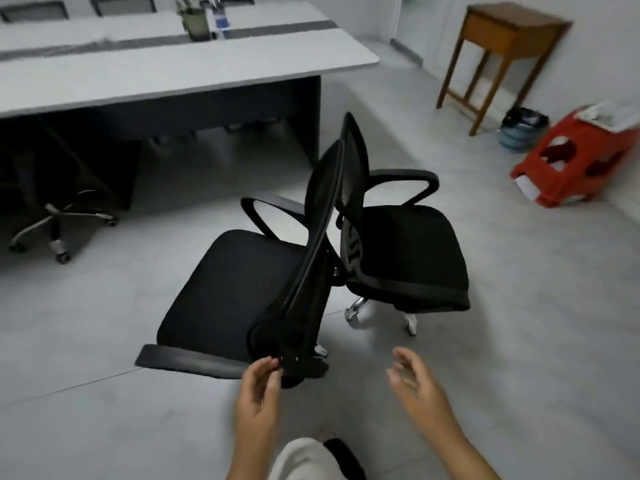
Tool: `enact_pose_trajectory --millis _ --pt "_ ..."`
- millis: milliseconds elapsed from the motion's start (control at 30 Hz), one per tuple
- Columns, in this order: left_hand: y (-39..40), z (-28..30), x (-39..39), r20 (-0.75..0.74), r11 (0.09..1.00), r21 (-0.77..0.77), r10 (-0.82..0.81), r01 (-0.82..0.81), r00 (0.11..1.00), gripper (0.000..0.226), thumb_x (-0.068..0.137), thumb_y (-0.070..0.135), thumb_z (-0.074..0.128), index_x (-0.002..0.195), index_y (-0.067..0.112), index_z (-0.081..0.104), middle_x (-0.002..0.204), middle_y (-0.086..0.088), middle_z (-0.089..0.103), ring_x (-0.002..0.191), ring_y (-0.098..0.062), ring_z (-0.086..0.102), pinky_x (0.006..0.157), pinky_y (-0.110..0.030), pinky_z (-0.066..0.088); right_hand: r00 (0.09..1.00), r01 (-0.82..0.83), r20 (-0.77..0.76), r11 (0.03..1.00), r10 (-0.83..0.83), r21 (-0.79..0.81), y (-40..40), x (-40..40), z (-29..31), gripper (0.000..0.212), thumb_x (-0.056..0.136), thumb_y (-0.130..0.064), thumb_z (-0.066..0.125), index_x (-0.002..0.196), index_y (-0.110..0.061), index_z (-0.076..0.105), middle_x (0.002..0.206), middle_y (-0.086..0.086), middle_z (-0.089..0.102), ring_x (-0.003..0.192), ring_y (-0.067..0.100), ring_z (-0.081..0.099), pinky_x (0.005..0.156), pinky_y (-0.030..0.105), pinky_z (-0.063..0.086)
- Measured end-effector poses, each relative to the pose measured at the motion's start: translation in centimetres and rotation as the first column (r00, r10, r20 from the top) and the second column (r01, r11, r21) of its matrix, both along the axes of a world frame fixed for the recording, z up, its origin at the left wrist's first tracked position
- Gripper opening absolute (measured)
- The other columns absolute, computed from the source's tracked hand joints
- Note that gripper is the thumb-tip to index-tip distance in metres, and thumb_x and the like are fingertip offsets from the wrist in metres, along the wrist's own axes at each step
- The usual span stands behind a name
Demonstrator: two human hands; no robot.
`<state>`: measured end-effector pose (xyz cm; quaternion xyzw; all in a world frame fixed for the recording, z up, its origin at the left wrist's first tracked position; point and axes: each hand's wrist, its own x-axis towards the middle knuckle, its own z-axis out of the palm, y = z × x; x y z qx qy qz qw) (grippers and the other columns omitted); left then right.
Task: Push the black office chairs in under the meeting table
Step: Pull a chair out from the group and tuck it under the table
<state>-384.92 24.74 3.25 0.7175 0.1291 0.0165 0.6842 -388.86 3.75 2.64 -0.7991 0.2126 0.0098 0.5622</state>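
Observation:
Two black office chairs stand back to back on the floor, out from the grey meeting table [173, 69]. The near chair [235, 289] faces left, its mesh backrest edge-on toward me. The far chair [405, 251] faces right. My left hand [258, 393] touches the near end of the near chair's backrest with fingers spread, not wrapped around it. My right hand [415, 382] hovers open over the floor to the right, touching nothing. A third chair's star base [59, 220] shows under the table at the left.
A wooden side table [502, 39] stands at the back right, a small bin [523, 129] beside it and a red plastic stool [575, 161] with papers. A plant pot [195, 22] and a bottle sit on the table. My knee [304, 459] shows at the bottom.

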Motion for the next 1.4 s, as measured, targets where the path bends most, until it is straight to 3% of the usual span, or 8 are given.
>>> enact_pose_trajectory --millis 167,300,500,633,800,1033,1233,1400 --pt "1.0 3.4 6.0 0.208 0.972 0.101 0.190 -0.214 0.960 0.034 0.090 -0.001 0.051 0.083 0.032 0.057 0.090 0.006 0.061 0.081 0.013 0.058 0.072 0.001 0.043 0.935 -0.208 0.194 0.902 0.298 -0.379 0.1 11.6 4.7 0.048 0.079 -0.006 0.068 0.124 -0.003 0.050 0.128 0.006 0.047 0.124 0.022 0.041 0.101 0.027 0.029" --pt "1.1 5.0 9.0 0.231 0.977 0.165 0.096 -0.136 0.968 0.016 0.080 0.020 0.049 0.082 0.034 0.056 0.089 0.009 0.059 0.085 0.013 0.056 0.073 0.001 0.041 0.753 -0.298 0.135 0.518 0.643 -0.802 -0.4 20.3 7.9 0.071 0.067 -0.026 0.079 0.126 0.000 0.050 0.141 0.016 0.037 0.132 0.028 0.017 0.107 0.050 0.012" --pt "1.7 6.1 9.7 0.196 0.968 0.226 0.063 -0.108 0.979 0.018 0.080 0.025 0.046 0.085 0.039 0.055 0.092 0.013 0.061 0.089 0.011 0.055 0.078 -0.001 0.041 0.432 -0.072 0.157 0.208 0.888 -0.975 2.6 27.1 8.7 0.075 0.084 -0.061 0.031 0.075 0.006 0.062 0.072 0.022 0.065 0.075 0.040 0.067 0.089 0.057 0.045" --pt "3.4 7.9 9.8 0.224 0.857 0.495 0.034 -0.143 0.974 0.015 0.077 0.031 0.052 0.088 0.035 0.062 0.088 0.022 0.059 0.088 0.010 0.054 0.077 -0.001 0.038 0.412 0.004 0.242 0.264 0.878 -0.965 6.2 26.9 8.6 0.079 0.089 -0.061 0.018 0.068 0.002 0.061 0.064 0.015 0.061 0.060 0.033 0.062 0.083 0.041 0.033" --pt "4.5 9.7 10.8 -0.080 0.275 0.956 -0.082 0.099 0.993 0.026 0.089 0.045 0.046 0.096 0.023 0.058 0.094 0.008 0.065 0.089 -0.015 0.058 0.073 -0.025 0.040 0.279 -0.075 0.216 0.245 0.936 -0.967 7.9 25.1 7.7 0.049 0.083 -0.048 0.040 0.069 -0.008 0.065 0.060 0.005 0.060 0.054 0.025 0.058 0.070 0.030 0.037" --pt "5.6 9.2 10.8 0.037 0.117 0.992 0.007 -0.038 0.999 0.024 0.067 0.037 0.073 0.069 0.014 0.068 0.056 0.003 0.065 0.050 -0.019 0.061 0.054 -0.030 0.051 0.146 -0.148 0.096 0.118 0.985 -0.982 4.2 30.5 9.2 0.041 0.052 -0.037 0.087 0.053 -0.007 0.059 0.046 0.004 0.056 0.039 0.021 0.054 0.036 0.019 0.043" --pt "8.6 10.0 15.7 -0.083 0.116 0.990 -0.030 0.085 0.996 0.039 0.069 0.055 0.068 0.067 0.016 0.061 0.060 0.004 0.064 0.059 -0.016 0.059 0.051 -0.023 0.035 0.126 -0.049 0.290 0.298 0.949 -0.953 5.4 32.4 7.9 0.066 0.091 -0.055 0.029 0.046 -0.012 0.050 0.040 -0.001 0.047 0.033 0.016 0.047 0.034 0.016 0.035" --pt "11.3 9.2 18.8 0.181 0.000 0.983 -0.140 -0.183 0.973 0.068 0.078 0.070 0.036 0.038 0.018 0.053 0.032 0.006 0.047 0.029 -0.013 0.046 0.033 -0.012 0.030 0.135 0.030 0.417 0.417 0.899 -0.908 7.1 34.3 7.0 0.063 0.088 -0.056 0.039 0.042 -0.015 0.049 0.038 -0.001 0.046 0.033 0.016 0.045 0.033 0.019 0.037"
